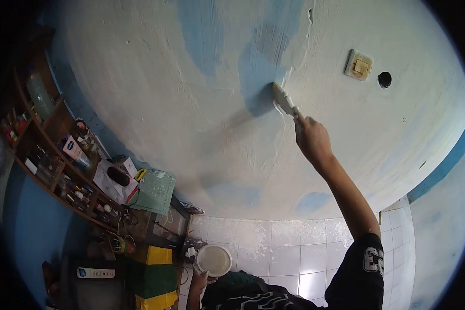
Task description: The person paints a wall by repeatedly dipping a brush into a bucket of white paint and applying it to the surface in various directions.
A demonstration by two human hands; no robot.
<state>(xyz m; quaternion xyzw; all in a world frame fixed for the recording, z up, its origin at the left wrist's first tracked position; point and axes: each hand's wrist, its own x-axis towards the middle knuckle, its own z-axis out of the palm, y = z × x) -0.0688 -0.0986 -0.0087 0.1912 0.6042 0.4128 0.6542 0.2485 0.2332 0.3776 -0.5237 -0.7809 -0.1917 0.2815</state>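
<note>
We see the right hand (313,138) near the middle of the frame, a little to the right, and it is closed around the handle of a putty knife (283,98). The blade points to the upper left, and its tip is against the wall (139,103), just at the lower part of a blue patch (256,88) in the upper centre. White paste (290,103) lies along the right edge of the blade.

In the lower centre, toward the left, we find the left hand (199,281). It has hold of a white bucket (199,257) by the lower left of the rim, with its fingers bent there. We cannot tell how tight this grip is. The bucket contains a pale material, and we look into it from above. Under it we see the tiled floor (284,261), which has white stains close to the wall.

In the upper right of the frame, a light switch (359,65) is fixed to the wall, and just beside it is a round dark hole (385,79). At the left side we notice a wooden shelf (53,109) with bottles and small articles, and in the lower left a yellow and green cloth (157,279). The dark sleeve (356,268) of the right arm is at the lower right.
</note>
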